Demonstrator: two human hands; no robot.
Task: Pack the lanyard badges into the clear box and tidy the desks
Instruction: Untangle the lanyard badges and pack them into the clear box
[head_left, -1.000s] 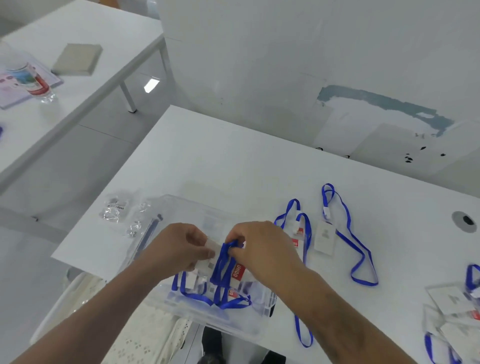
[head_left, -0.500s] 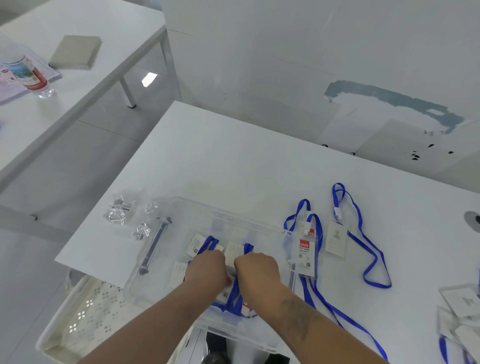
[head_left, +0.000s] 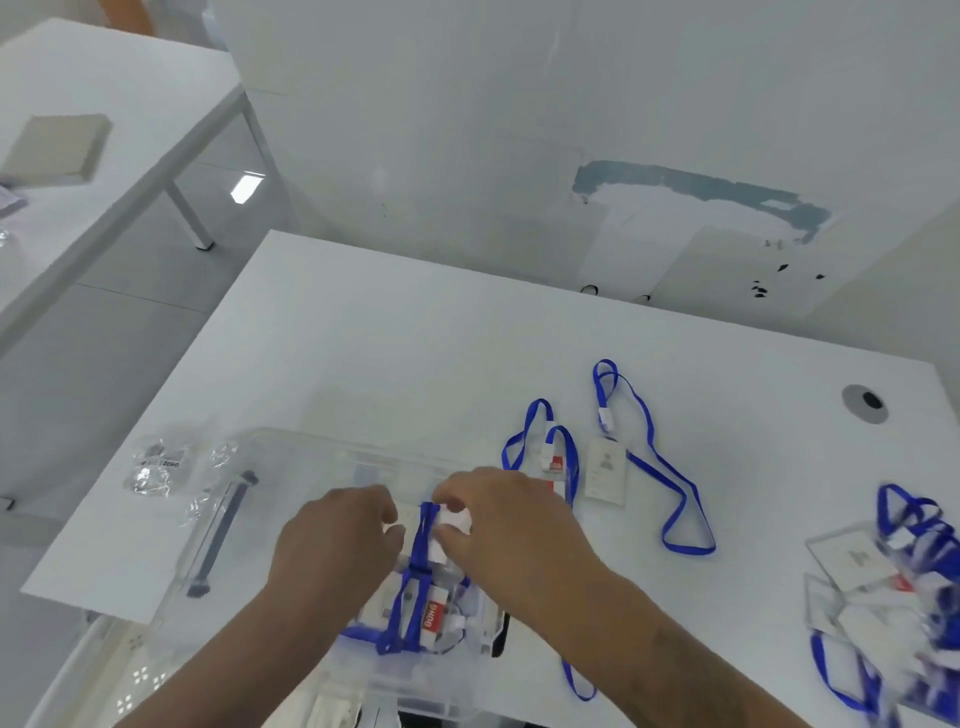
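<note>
Both hands, left hand (head_left: 340, 540) and right hand (head_left: 501, 519), pinch a blue-strapped white badge (head_left: 428, 530) above the see-through plastic box (head_left: 291, 467), each grip clenched on it. I think this is the packing step. Next, lay it down and fetch the loose blue-strapped badge (head_left: 605, 475) on the white counter (head_left: 415, 353).

Office or event room: plain white table (head_left: 415, 332) with cable grommet (head_left: 865, 403), second table (head_left: 130, 93), staff lanyard badges (head_left: 608, 475).

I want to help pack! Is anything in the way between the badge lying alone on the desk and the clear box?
Yes. Another badge with a blue lanyard lies between the lone badge and the clear box. The right hand also hovers over the box beside it.
</note>
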